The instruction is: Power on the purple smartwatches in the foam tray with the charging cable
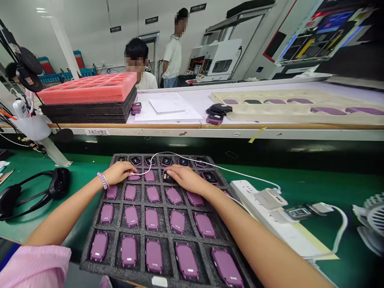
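A black foam tray in front of me holds several purple smartwatch bodies in its compartments. Those in the back row have lit screens, while most nearer ones, such as this purple watch body, lie screen down. My left hand pinches the end of a white cable at a purple watch in the second row; whether the two are joined is hidden by my fingers. Two compartments to the right, my right hand has its fingers closed on a watch with a dark face and a pale label.
A white power strip with a charger stands at the right, near a small fan. Black goggles lie left. On the shelf are stacked foam trays, papers and a cream tray. Two people are beyond.
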